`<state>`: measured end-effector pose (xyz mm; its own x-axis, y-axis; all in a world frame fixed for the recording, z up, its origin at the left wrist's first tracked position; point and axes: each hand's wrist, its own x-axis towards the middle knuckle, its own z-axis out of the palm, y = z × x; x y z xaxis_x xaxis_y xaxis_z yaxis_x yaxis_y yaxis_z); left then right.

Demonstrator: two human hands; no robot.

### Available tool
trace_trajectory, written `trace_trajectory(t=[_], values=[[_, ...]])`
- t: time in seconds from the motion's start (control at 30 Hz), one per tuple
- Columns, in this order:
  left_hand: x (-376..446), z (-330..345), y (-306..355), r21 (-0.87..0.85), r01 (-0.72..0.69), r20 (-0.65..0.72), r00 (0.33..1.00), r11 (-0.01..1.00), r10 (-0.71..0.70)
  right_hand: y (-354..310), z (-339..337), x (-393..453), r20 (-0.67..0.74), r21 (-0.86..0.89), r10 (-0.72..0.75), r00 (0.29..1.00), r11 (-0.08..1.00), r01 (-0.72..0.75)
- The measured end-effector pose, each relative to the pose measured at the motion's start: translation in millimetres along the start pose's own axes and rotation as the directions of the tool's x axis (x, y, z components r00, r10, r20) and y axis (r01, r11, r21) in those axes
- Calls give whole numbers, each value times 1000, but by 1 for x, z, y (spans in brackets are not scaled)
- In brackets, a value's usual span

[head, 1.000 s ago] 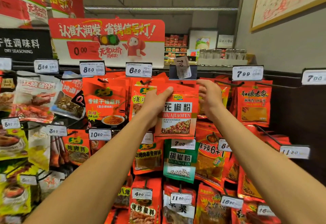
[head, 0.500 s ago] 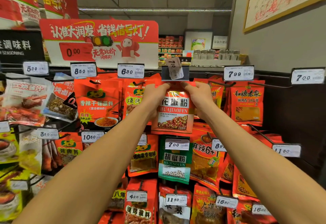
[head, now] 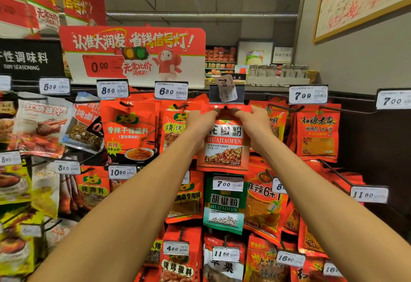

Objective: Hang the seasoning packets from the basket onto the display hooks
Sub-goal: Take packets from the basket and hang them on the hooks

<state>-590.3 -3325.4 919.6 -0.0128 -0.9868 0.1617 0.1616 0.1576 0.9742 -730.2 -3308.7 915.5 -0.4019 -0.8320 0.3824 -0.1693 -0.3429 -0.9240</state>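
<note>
A red seasoning packet marked HUAJIAOFEN is held up against the top row of the display. My left hand pinches its top edge from the left and my right hand pinches it from the right. The packet's hanging hole sits at the tip of a black display hook, just under a dark tag holder with a crooked 7.00 label. Whether the hook passes through the hole is hidden by my fingers. No basket is in view.
Rows of red, green and yellow seasoning packets hang on hooks all around, with white price tags at the hook ends. A red promotional sign stands above. A dark panel and a grey wall close off the right side.
Both hands have slid up to the packet's top edge and drawn together, and the packet has risen until its hole meets the hook under the 7.00 label.
</note>
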Motion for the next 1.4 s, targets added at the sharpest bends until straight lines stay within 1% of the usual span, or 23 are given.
trace_trajectory(t=[0.03,0.1,0.17,0.27,0.33,0.47,0.57,0.7,0.83,0.93,1.03,1.13,1.2,1.23,1.3,1.33,1.4], values=[[1,0,-2,25,-10,-7,1000,1000,11,2,0,0,9,1,1,1000,1000,-1],[1,-2,-4,98,-34,-19,999,995,36,5,2,4,-22,-34,-1,1000,999,0],[1,-7,-6,176,-72,-46,996,982,82,2,7,8,-81,-127,-40,996,991,29],[1,-17,-9,261,-126,-78,985,957,152,-5,17,12,-105,-206,-100,989,976,77],[0,-21,-11,253,-138,-70,985,958,160,-3,17,12,-125,-201,-102,987,977,75],[-2,-16,-10,222,-141,-70,985,965,160,12,9,8,-137,-146,-52,989,989,32],[0,-16,-12,254,-128,-90,984,959,155,14,14,15,-180,-225,-97,979,973,55],[-3,-25,-12,300,-111,-105,983,948,148,12,22,38,-208,-356,-65,976,934,-14],[-5,-31,-14,259,-82,-55,994,963,99,13,26,60,-205,-508,-54,977,859,-59],[-7,-36,-20,256,-92,-10,995,962,98,13,29,70,-224,-537,-13,974,836,-112],[-10,-42,-20,218,-66,58,997,974,54,17,26,75,-205,-544,18,979,829,-129],[-12,-52,-22,178,-37,94,995,983,20,29,8,61,-236,-503,-25,971,858,-100],[-16,-60,-25,159,-23,116,993,987,4,35,-9,40,-246,-402,-42,968,914,-63],[-20,-63,-27,160,-25,130,992,987,4,37,-17,27,-219,-310,-22,976,950,-48],[-30,-71,-33,178,-43,166,986,983,13,42,-30,-5,-106,-130,42,993,990,-55],[-37,-75,-39,180,-41,178,984,983,8,45,-36,-22,-34,-76,61,998,995,-63],[-50,-86,-54,164,-8,190,981,986,-23,53,-44,-57,78,-21,89,993,996,-88]])
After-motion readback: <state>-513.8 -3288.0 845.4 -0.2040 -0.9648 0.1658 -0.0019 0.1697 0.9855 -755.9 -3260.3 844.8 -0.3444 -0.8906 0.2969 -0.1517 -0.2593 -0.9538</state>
